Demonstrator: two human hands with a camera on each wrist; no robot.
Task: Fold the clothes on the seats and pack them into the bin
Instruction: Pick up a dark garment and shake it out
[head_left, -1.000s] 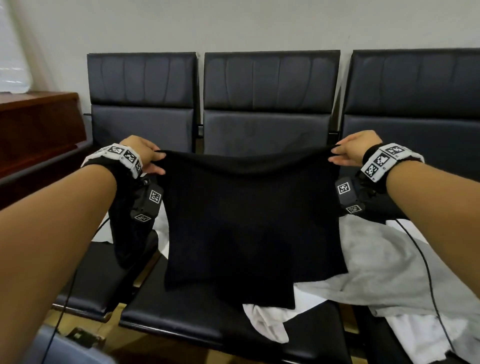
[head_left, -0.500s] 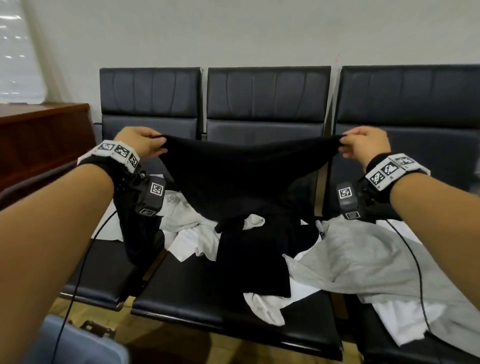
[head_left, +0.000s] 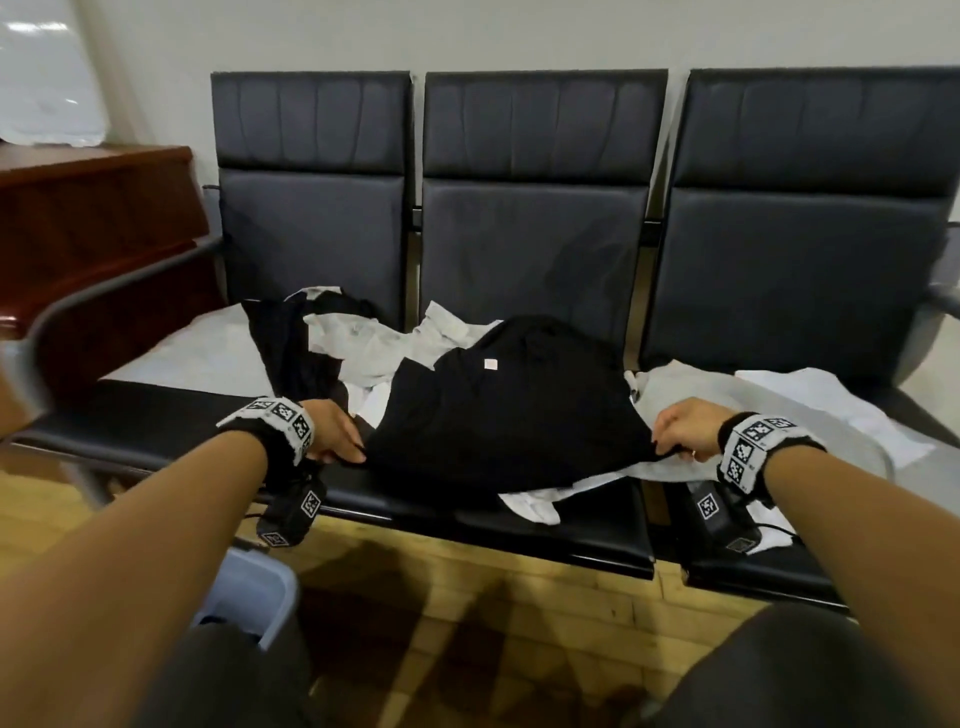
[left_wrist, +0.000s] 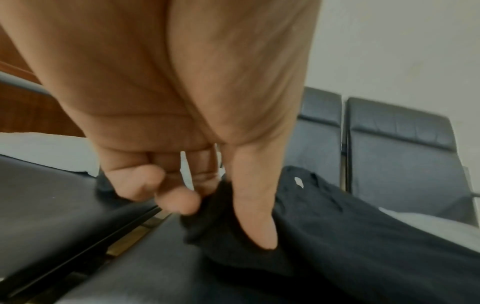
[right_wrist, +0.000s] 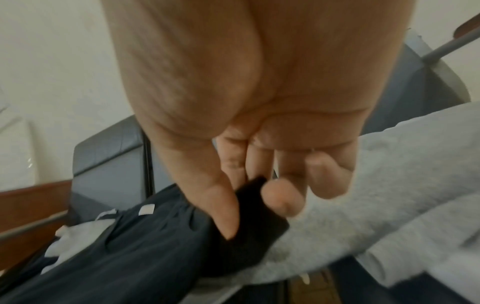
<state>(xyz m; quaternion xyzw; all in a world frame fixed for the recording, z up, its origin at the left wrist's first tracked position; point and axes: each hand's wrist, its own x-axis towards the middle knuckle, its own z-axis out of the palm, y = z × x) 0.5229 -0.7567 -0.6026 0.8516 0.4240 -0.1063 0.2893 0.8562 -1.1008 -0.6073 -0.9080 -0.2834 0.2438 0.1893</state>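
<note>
A row of three black padded seats (head_left: 535, 249) is set against a pale wall, with a wooden floor below and a reddish-brown cabinet (head_left: 93, 228) at the left. In the head view, a black garment (head_left: 509, 410) is spread over the middle seat, on top of white and grey clothes (head_left: 363, 338); a small white label is seen near its far edge. The garment's near left corner is pinched by the left hand (head_left: 332, 431) and its near right corner by the right hand (head_left: 685, 428), both low over the seat's front edge. A light grey garment (head_left: 727, 400) is draped across the right seat, just beside the right hand. Another dark garment (head_left: 291, 348) is bunched on the left seat. The rim of a pale blue bin (head_left: 254, 592) is seen on the floor, under the left forearm.

In the left wrist view, the black garment (left_wrist: 337, 236) is gripped between the thumb and curled fingers (left_wrist: 179, 200) of the left hand (left_wrist: 197, 185), with the cloth trailing to the right over the seat.

In the right wrist view, a corner of the black garment (right_wrist: 246, 218) is clamped between the thumb and the bent fingers (right_wrist: 281, 200) of the right hand (right_wrist: 259, 174); the light grey garment (right_wrist: 389, 185) is lying directly beneath and to the right.
</note>
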